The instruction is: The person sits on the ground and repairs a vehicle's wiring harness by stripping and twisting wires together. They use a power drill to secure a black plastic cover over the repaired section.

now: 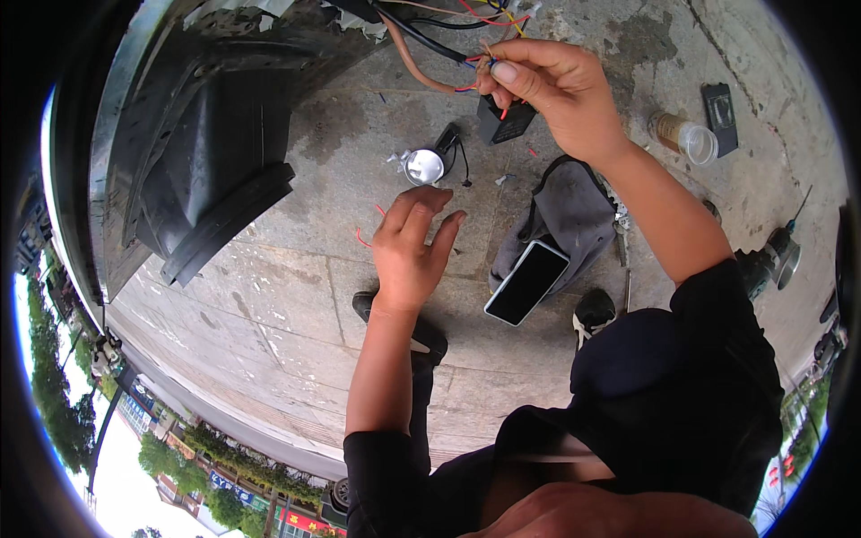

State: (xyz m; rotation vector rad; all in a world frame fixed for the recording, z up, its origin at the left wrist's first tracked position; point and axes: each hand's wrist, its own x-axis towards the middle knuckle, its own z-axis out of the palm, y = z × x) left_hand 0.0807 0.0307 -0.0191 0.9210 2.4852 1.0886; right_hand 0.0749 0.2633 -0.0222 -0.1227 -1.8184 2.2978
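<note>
My right hand (568,94) pinches thin red and blue wires (469,62) between thumb and fingers. They come out of a black cable (430,44) and a brown cable (408,59) that lead from the upper left. Below these fingertips a black rectangular box (506,122) sits on the paving, partly hidden by the hand. My left hand (412,242) hovers with fingers apart and nothing in it. Just beyond its fingertips lies a round, shiny lamp-like part (424,167), with a small black piece and lead (452,142) beside it. Red wire scraps (363,237) show left of this hand.
A black plastic panel (222,148) inside a vehicle body edge stands at the left. A phone (527,282) rests on a grey cloth bag (572,202) near my shoes. Rightward lie a clear plastic jar (698,144), a flat black piece (720,111) and a power tool (767,262).
</note>
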